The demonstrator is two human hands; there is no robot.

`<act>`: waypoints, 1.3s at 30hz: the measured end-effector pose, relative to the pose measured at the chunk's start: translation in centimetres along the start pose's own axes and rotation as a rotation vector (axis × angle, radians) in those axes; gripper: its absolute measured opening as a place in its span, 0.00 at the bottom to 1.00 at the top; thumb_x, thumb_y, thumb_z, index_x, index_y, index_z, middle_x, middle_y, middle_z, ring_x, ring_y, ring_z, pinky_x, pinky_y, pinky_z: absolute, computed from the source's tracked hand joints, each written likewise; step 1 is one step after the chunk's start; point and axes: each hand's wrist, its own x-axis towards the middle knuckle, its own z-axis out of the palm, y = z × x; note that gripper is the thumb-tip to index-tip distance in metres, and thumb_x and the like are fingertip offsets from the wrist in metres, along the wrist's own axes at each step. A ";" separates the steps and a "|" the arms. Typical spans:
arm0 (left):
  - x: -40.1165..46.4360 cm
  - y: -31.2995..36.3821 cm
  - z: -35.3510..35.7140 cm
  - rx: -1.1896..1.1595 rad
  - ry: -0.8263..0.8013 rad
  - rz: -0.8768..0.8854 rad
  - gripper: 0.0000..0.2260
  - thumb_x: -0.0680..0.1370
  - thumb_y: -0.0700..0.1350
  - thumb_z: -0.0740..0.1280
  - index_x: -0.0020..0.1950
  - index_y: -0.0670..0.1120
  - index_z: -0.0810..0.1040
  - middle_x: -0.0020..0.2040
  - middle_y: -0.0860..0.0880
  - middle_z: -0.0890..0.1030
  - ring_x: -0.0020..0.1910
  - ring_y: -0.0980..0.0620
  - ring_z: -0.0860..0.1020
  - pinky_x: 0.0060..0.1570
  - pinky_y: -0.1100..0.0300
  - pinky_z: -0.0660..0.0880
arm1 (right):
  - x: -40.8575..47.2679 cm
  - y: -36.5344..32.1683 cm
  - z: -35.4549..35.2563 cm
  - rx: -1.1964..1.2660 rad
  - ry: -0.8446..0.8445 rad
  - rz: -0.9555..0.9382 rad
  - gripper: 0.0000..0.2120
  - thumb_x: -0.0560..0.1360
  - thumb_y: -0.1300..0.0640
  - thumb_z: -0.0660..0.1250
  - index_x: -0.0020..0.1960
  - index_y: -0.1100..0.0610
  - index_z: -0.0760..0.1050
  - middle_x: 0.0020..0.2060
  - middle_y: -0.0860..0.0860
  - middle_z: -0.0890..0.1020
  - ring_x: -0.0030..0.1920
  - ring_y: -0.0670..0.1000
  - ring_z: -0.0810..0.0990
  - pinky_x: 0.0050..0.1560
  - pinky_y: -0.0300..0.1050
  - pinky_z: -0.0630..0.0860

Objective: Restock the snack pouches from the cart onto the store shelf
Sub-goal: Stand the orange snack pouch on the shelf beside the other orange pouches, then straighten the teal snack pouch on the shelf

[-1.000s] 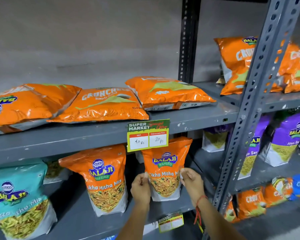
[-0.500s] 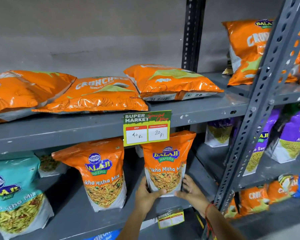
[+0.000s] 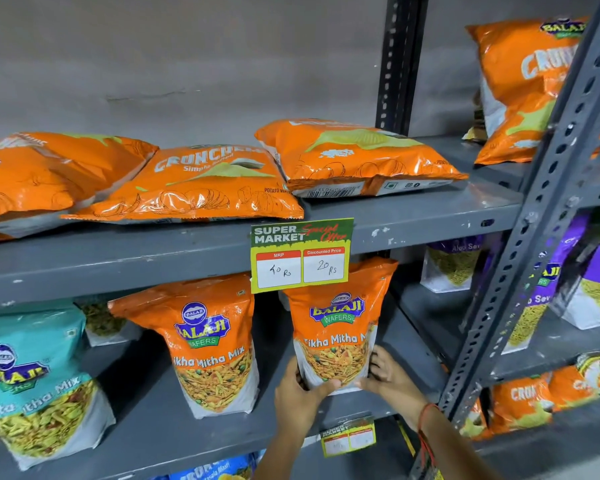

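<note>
An orange Tikha Mitha Mix pouch (image 3: pixel 336 327) stands upright on the grey middle shelf (image 3: pixel 174 424), under a price tag (image 3: pixel 301 254). My left hand (image 3: pixel 300 393) grips its lower left corner and my right hand (image 3: pixel 390 377) presses its lower right side. A second orange pouch (image 3: pixel 208 344) of the same kind stands to its left, apart from it. A teal Balaji mix pouch (image 3: pixel 32 382) stands at the far left. The cart is out of view.
Flat orange Crunchex chip bags (image 3: pixel 194 185) lie on the shelf above. A grey perforated upright (image 3: pixel 537 216) stands just right of my right arm. Beyond it are purple Aloo Sev pouches (image 3: pixel 589 278) and more orange bags (image 3: pixel 520 400). A small price tag (image 3: pixel 347 438) hangs below.
Both hands slid down from the pouch's upper sides to its bottom corners, and the pouch stands on the shelf. The camera moved closer and tilted a little upward.
</note>
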 end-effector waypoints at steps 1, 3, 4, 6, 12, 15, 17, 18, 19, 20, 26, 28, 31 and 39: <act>0.0 0.0 0.0 0.000 -0.001 -0.005 0.35 0.54 0.61 0.81 0.59 0.59 0.75 0.54 0.57 0.85 0.53 0.56 0.83 0.55 0.47 0.81 | 0.1 0.1 0.0 0.000 0.002 -0.003 0.35 0.68 0.63 0.75 0.68 0.49 0.62 0.68 0.53 0.71 0.69 0.53 0.69 0.72 0.53 0.64; 0.0 0.2 0.1 0.009 -0.006 -0.016 0.34 0.54 0.62 0.81 0.58 0.60 0.75 0.54 0.57 0.85 0.54 0.56 0.83 0.55 0.47 0.81 | 0.1 0.1 0.1 0.000 0.010 -0.005 0.36 0.68 0.63 0.74 0.71 0.51 0.61 0.69 0.53 0.70 0.68 0.51 0.69 0.72 0.52 0.63; 0.0 0.3 0.1 0.009 -0.007 -0.024 0.34 0.54 0.62 0.81 0.57 0.60 0.75 0.55 0.56 0.84 0.54 0.55 0.82 0.55 0.47 0.81 | -0.1 0.1 0.2 0.000 0.015 -0.008 0.37 0.69 0.64 0.74 0.71 0.52 0.60 0.69 0.53 0.70 0.67 0.50 0.68 0.72 0.50 0.63; -0.3 0.7 0.0 0.002 -0.007 -0.028 0.38 0.52 0.63 0.80 0.59 0.60 0.74 0.56 0.55 0.84 0.56 0.53 0.82 0.57 0.46 0.80 | -0.4 0.1 0.5 0.005 0.040 -0.026 0.37 0.69 0.65 0.73 0.72 0.51 0.59 0.67 0.51 0.70 0.65 0.48 0.68 0.69 0.48 0.64; -3.4 3.7 -2.5 -0.039 -0.013 0.019 0.53 0.52 0.63 0.79 0.73 0.49 0.66 0.65 0.54 0.75 0.66 0.51 0.73 0.64 0.54 0.71 | -3.1 -0.8 2.4 0.036 0.344 -0.139 0.43 0.66 0.64 0.76 0.73 0.51 0.57 0.72 0.52 0.63 0.71 0.54 0.64 0.65 0.51 0.66; -6.2 5.7 -5.3 -0.017 0.005 0.057 0.61 0.45 0.75 0.71 0.73 0.47 0.67 0.70 0.47 0.74 0.69 0.48 0.72 0.65 0.55 0.71 | -5.9 -3.1 4.7 0.000 0.536 -0.207 0.40 0.65 0.59 0.77 0.71 0.52 0.62 0.72 0.55 0.64 0.68 0.56 0.68 0.66 0.55 0.69; -8.3 7.2 -7.5 0.017 0.016 0.090 0.55 0.50 0.72 0.72 0.72 0.48 0.69 0.68 0.47 0.76 0.68 0.48 0.73 0.64 0.56 0.72 | -8.0 -5.1 6.8 0.001 0.578 -0.262 0.38 0.65 0.57 0.77 0.70 0.52 0.63 0.70 0.55 0.66 0.67 0.56 0.69 0.66 0.58 0.70; -9.4 8.1 -8.8 0.025 0.031 0.114 0.49 0.54 0.67 0.76 0.71 0.47 0.70 0.68 0.48 0.76 0.68 0.48 0.74 0.64 0.55 0.72 | -9.2 -6.2 8.0 0.017 0.575 -0.300 0.36 0.65 0.58 0.77 0.69 0.53 0.64 0.68 0.54 0.67 0.66 0.55 0.71 0.66 0.58 0.70; -10.1 8.7 -10.2 0.031 0.055 0.128 0.43 0.59 0.60 0.79 0.70 0.47 0.71 0.66 0.49 0.77 0.67 0.48 0.75 0.64 0.54 0.72 | -10.3 -7.3 9.3 0.043 0.564 -0.329 0.34 0.66 0.59 0.76 0.68 0.53 0.65 0.65 0.53 0.69 0.63 0.53 0.73 0.65 0.57 0.71; -10.9 9.3 -11.6 0.028 0.087 0.150 0.38 0.62 0.54 0.80 0.69 0.46 0.72 0.64 0.50 0.78 0.65 0.48 0.76 0.64 0.53 0.73 | -11.4 -8.4 10.7 0.055 0.544 -0.359 0.33 0.66 0.60 0.76 0.67 0.52 0.66 0.62 0.51 0.71 0.60 0.51 0.74 0.65 0.56 0.72; -14.4 10.4 -23.2 -0.030 0.265 0.190 0.30 0.66 0.42 0.79 0.66 0.47 0.74 0.59 0.51 0.78 0.60 0.51 0.77 0.62 0.55 0.73 | -15.0 -12.2 20.6 -0.051 0.415 -0.441 0.32 0.66 0.59 0.77 0.66 0.58 0.67 0.64 0.55 0.72 0.62 0.53 0.72 0.62 0.47 0.69; -14.6 9.9 -27.4 -0.025 0.324 0.157 0.32 0.66 0.42 0.79 0.68 0.42 0.72 0.62 0.46 0.77 0.62 0.48 0.75 0.63 0.54 0.72 | -15.0 -12.4 24.2 -0.039 0.317 -0.425 0.31 0.66 0.62 0.76 0.66 0.60 0.67 0.62 0.57 0.73 0.56 0.49 0.75 0.55 0.37 0.72; -14.0 8.1 -33.3 0.016 0.412 0.115 0.32 0.66 0.43 0.79 0.67 0.45 0.72 0.58 0.47 0.79 0.57 0.50 0.77 0.59 0.54 0.74 | -13.7 -11.2 29.3 -0.045 0.178 -0.393 0.36 0.61 0.57 0.79 0.65 0.55 0.67 0.62 0.56 0.74 0.58 0.50 0.77 0.60 0.39 0.74; -9.1 2.6 -43.5 0.174 0.435 -0.040 0.57 0.55 0.63 0.80 0.77 0.46 0.57 0.75 0.43 0.67 0.73 0.42 0.67 0.69 0.41 0.68 | -5.2 -6.7 39.7 -0.186 -0.110 -0.238 0.39 0.65 0.55 0.78 0.70 0.52 0.62 0.62 0.51 0.70 0.63 0.52 0.70 0.56 0.47 0.69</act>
